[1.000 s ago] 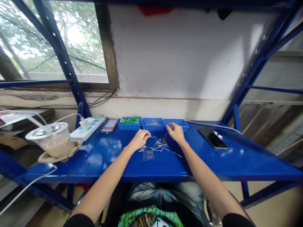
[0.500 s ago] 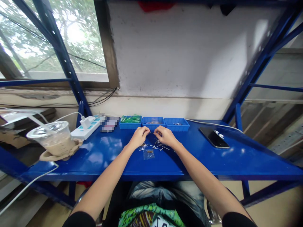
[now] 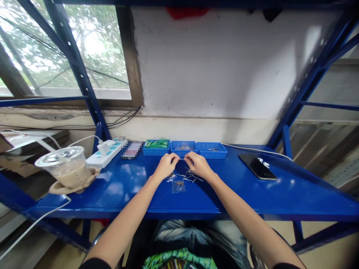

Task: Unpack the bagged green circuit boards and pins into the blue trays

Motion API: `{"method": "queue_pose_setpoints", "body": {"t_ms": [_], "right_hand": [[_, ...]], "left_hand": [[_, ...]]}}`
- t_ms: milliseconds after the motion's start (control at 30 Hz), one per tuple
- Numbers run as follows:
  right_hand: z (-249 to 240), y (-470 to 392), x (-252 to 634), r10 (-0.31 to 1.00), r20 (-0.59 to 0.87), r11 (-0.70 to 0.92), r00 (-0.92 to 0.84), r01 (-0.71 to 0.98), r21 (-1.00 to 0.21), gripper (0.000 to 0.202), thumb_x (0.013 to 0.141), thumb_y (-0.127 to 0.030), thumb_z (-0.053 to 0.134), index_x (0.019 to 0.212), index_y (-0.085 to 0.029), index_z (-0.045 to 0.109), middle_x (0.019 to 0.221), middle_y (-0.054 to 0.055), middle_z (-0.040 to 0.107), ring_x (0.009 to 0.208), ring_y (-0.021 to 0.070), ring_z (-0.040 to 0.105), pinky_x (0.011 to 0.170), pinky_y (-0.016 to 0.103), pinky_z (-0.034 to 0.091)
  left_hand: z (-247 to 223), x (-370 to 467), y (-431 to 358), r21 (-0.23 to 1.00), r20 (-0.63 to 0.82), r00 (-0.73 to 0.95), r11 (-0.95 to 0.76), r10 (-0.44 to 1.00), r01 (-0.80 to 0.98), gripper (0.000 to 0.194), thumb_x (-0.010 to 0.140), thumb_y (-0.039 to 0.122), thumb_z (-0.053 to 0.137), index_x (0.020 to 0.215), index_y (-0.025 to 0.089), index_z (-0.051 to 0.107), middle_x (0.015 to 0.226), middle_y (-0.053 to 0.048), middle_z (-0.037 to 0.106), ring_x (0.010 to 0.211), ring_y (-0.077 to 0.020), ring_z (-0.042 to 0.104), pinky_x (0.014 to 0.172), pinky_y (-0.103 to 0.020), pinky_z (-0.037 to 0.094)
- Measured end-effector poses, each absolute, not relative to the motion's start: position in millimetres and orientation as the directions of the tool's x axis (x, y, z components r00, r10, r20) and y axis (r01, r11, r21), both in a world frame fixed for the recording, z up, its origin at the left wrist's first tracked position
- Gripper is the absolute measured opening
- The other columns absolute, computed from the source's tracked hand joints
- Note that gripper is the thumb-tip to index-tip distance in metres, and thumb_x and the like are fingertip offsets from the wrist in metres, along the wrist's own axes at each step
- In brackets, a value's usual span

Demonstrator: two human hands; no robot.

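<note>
One pin (image 3: 181, 159) spanned the gap between left hand (image 3: 167, 164) and right hand (image 3: 198, 164), each pinching an end; loose pins (image 3: 192, 176) lay just beside the right.

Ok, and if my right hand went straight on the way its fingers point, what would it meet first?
Probably your left hand: the right hand points towards it, with a thin metal rod spanning the gap. Exact depth is unclear from this view.
</note>
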State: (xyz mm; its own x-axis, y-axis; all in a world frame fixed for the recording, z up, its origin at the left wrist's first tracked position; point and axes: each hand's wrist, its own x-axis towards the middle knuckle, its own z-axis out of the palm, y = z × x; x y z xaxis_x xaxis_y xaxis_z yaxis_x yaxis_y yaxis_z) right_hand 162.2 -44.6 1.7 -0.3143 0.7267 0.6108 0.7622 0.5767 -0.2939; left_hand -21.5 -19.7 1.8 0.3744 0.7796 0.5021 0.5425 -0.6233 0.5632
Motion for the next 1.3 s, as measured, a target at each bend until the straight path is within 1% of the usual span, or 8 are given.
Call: {"method": "queue_pose_setpoints", "body": {"t_ms": [100,367,467,600,700,800,1133,1300], "right_hand": [[1,-43,163,0.733,0.613,0.566,-0.296,0.765,-0.307,0.017,0.091,-0.027,0.041,0.085,-0.02,0.055,0.08,0.003,0.059,0.07,0.013,0.054,0.065,0.022,0.038],[4,-47,161,0.709,0.625,0.593,-0.326,0.756,-0.278,0.017,0.09,-0.03,0.044,0.087,-0.021,0.058,0.079,0.002,0.057,0.069,0.0124,0.052,0.064,0.022,0.037],[7,-44,167,0.707,0.66,0.545,-0.254,0.79,-0.279,0.023,0.091,-0.031,0.041,0.081,-0.02,0.059,0.076,0.003,0.057,0.067,0.0129,0.052,0.064,0.023,0.036],[7,-34,198,0.699,0.707,0.262,0.113,0.879,-0.399,0.025,0.089,-0.034,0.042,0.079,-0.019,0.06,0.072,0.003,0.058,0.064,0.0139,0.05,0.061,0.025,0.033],[3,-28,227,0.663,0.63,-0.027,0.404,0.854,-0.519,0.024,0.086,-0.035,0.045,0.082,-0.018,0.062,0.072,0.004,0.059,0.063,0.0153,0.05,0.057,0.026,0.029],[-1,-26,244,0.642,0.554,-0.176,0.53,0.805,-0.566,0.024,0.084,-0.035,0.047,0.085,-0.018,0.064,0.076,0.006,0.061,0.066,0.0167,0.051,0.056,0.026,0.027],[-4,-24,234,0.762,0.463,-0.202,0.452,0.846,-0.494,0.024,0.085,-0.036,0.048,0.095,-0.023,0.065,0.088,0.006,0.064,0.076,0.0183,0.058,0.06,0.025,0.034],[-1,-27,228,0.782,0.482,-0.13,0.396,0.859,-0.495,0.027,0.086,-0.038,0.046,0.099,-0.022,0.064,0.079,0.004,0.063,0.072,0.0172,0.058,0.059,0.025,0.035]], "left_hand": [[1,-21,-20,0.594,0.517,0.365,-0.631,0.775,0.498,0.016,0.084,0.03,0.049,0.092,0.02,0.06,0.085,-0.002,0.065,0.08,-0.0164,0.057,0.075,-0.028,0.044],[3,-21,-20,0.585,0.48,0.376,-0.608,0.793,0.537,0.027,0.088,0.032,0.04,0.082,0.019,0.063,0.077,-0.003,0.066,0.078,-0.0175,0.058,0.076,-0.029,0.043],[3,-21,-23,0.613,0.428,0.434,-0.607,0.793,0.506,0.026,0.086,0.035,0.044,0.083,0.019,0.064,0.077,-0.002,0.067,0.072,-0.0157,0.059,0.07,-0.026,0.043],[5,-22,-31,0.501,0.307,0.595,-0.658,0.742,0.562,0.015,0.076,0.035,0.059,0.08,0.023,0.067,0.079,0.0,0.066,0.079,-0.0167,0.058,0.078,-0.029,0.039],[6,-23,-35,0.419,0.183,0.695,-0.694,0.696,0.585,0.013,0.072,0.036,0.064,0.081,0.028,0.068,0.086,0.001,0.065,0.092,-0.0201,0.055,0.088,-0.034,0.032],[5,-23,-34,0.4,0.14,0.706,-0.692,0.694,0.601,0.014,0.074,0.038,0.063,0.083,0.028,0.068,0.09,-0.001,0.063,0.094,-0.0213,0.053,0.089,-0.036,0.029],[-1,-22,-26,0.373,0.179,0.655,-0.667,0.734,0.645,0.013,0.085,0.027,0.051,0.082,0.023,0.063,0.091,-0.001,0.063,0.097,-0.0201,0.051,0.086,-0.035,0.03],[-2,-21,-22,0.494,0.305,0.562,-0.633,0.769,0.597,0.009,0.085,0.026,0.051,0.088,0.022,0.059,0.085,0.0,0.064,0.088,-0.0173,0.055,0.082,-0.031,0.037]]}}
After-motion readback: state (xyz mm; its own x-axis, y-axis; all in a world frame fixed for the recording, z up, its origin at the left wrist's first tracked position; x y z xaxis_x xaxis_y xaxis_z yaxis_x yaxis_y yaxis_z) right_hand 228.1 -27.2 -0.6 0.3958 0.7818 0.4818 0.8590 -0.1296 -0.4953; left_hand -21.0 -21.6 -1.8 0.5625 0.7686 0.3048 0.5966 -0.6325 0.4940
